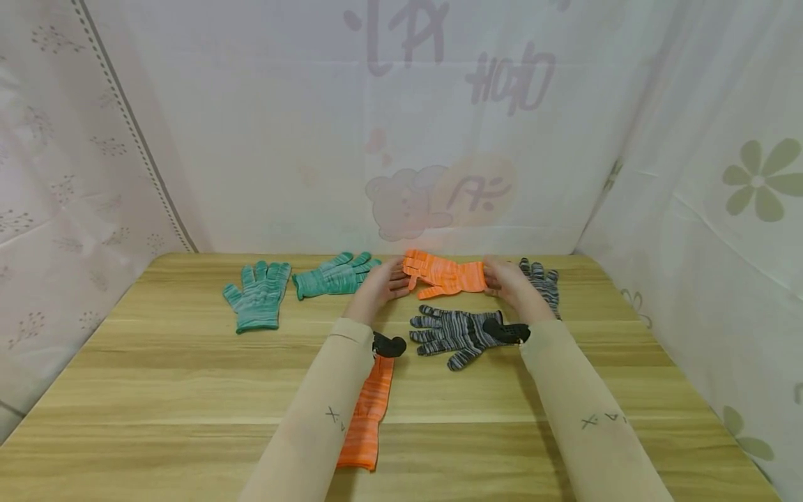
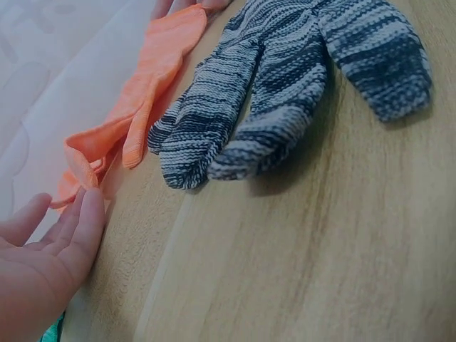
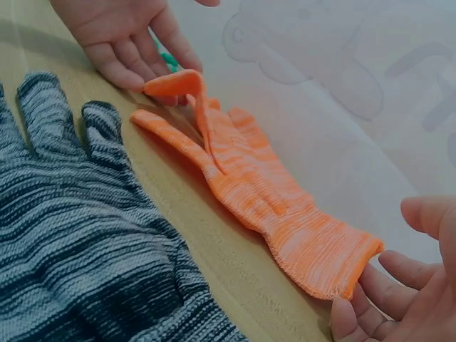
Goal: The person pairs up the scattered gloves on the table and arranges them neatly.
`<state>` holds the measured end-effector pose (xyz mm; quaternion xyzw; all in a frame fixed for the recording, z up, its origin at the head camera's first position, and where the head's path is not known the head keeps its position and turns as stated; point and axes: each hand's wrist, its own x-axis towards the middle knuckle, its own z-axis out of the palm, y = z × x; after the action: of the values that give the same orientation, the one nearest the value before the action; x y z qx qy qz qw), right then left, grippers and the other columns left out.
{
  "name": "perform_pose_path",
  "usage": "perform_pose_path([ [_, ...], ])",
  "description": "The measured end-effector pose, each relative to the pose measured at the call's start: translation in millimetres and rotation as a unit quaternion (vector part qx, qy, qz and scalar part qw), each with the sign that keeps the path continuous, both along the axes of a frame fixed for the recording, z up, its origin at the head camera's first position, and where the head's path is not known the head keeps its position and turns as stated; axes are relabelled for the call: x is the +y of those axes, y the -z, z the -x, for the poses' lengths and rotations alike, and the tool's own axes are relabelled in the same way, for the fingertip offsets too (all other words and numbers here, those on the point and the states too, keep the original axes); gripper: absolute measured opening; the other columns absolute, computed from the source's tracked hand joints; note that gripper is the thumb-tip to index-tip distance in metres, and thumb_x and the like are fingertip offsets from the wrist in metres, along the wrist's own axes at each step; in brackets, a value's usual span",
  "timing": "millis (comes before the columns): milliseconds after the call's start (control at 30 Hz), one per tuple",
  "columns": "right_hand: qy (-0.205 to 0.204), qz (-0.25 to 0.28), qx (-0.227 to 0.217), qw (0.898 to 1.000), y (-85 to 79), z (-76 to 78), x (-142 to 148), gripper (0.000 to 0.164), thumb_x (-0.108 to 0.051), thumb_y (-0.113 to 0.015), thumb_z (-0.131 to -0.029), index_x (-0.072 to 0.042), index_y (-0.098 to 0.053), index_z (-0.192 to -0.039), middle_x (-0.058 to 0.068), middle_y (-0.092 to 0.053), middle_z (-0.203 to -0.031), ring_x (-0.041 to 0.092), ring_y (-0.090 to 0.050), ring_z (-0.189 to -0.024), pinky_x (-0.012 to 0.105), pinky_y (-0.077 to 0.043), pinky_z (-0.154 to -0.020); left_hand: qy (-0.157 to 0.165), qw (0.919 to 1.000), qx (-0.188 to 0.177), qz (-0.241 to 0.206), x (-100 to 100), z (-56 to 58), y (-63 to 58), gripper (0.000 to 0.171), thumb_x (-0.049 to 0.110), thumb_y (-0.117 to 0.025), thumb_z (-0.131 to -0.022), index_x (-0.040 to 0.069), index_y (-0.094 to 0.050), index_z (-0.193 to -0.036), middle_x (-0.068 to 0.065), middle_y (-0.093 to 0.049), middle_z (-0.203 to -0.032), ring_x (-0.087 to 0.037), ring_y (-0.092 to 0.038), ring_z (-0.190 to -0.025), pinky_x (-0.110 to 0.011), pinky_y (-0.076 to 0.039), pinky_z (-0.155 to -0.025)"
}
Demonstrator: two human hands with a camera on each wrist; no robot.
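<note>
An orange knit glove (image 1: pixel 447 273) lies at the back of the table, fingers to the left and cuff to the right. My left hand (image 1: pixel 383 282) is at its fingertip end, with straight fingers touching the folded glove fingers (image 2: pixel 85 153) and the thumb apart. At the cuff (image 3: pixel 335 260) is my right hand (image 3: pixel 417 292), its fingertips against the edge and its thumb raised away. Just in front lies a black-and-white striped glove (image 1: pixel 454 331), fingers to the left; the right wrist's black strap overlaps its cuff in the head view.
Two green gloves (image 1: pixel 260 296) (image 1: pixel 335 277) lie at the back left. A second striped glove (image 1: pixel 546 282) is partly hidden behind my right hand. Another orange glove (image 1: pixel 362 439) lies partly under my left forearm. White curtains (image 1: pixel 282 139) border the wooden table (image 1: pixel 188 390).
</note>
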<state>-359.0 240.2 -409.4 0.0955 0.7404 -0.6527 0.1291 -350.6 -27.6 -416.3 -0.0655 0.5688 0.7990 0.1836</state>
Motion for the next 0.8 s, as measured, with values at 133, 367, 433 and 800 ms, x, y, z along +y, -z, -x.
perform_pose_path([
  [133,-0.007,-0.032,0.014,0.999,1.4,-0.2,-2,0.056,-0.027,-0.036,-0.105,-0.003,-0.019,-0.152,0.02,-0.031,-0.149,0.03,-0.042,-0.124,0.03,-0.048,-0.082,0.001,0.9999,0.001,0.01,1,1.1,1.0,0.06,0.031,-0.051,-0.1,-0.001,-0.032,-0.147,-0.021,-0.038,-0.143,-0.033,-0.046,-0.123,-0.042,-0.043,-0.098],
  [367,0.024,-0.106,0.035,0.993,7.1,2.1,-7,0.052,-0.024,-0.043,-0.103,-0.005,-0.03,-0.15,0.018,-0.043,-0.142,0.024,-0.052,-0.108,0.024,-0.049,-0.069,-0.001,0.9998,0.007,0.02,1,1.7,1.7,0.053,0.028,-0.049,-0.101,0.003,-0.037,-0.145,-0.018,-0.043,-0.141,-0.031,-0.049,-0.121,-0.043,-0.044,-0.096],
  [433,0.03,-0.118,0.042,0.992,8.5,1.9,-8,0.051,-0.023,-0.045,-0.103,-0.004,-0.034,-0.149,0.018,-0.044,-0.14,0.024,-0.052,-0.109,0.024,-0.049,-0.07,0.001,0.9998,0.006,0.019,1,1.9,1.9,0.052,0.028,-0.049,-0.101,0.003,-0.036,-0.146,-0.017,-0.044,-0.142,-0.031,-0.049,-0.121,-0.043,-0.044,-0.097],
  [800,0.068,-0.104,0.072,0.99,1.9,-6.6,-14,0.047,-0.018,-0.048,-0.102,-0.003,-0.04,-0.145,0.018,-0.044,-0.14,0.03,-0.05,-0.118,0.033,-0.049,-0.087,0.011,0.9987,0.022,0.044,1,0.6,0.2,0.055,0.033,-0.048,-0.101,0.005,-0.037,-0.146,-0.014,-0.046,-0.14,-0.029,-0.053,-0.109,-0.042,-0.047,-0.087],
])
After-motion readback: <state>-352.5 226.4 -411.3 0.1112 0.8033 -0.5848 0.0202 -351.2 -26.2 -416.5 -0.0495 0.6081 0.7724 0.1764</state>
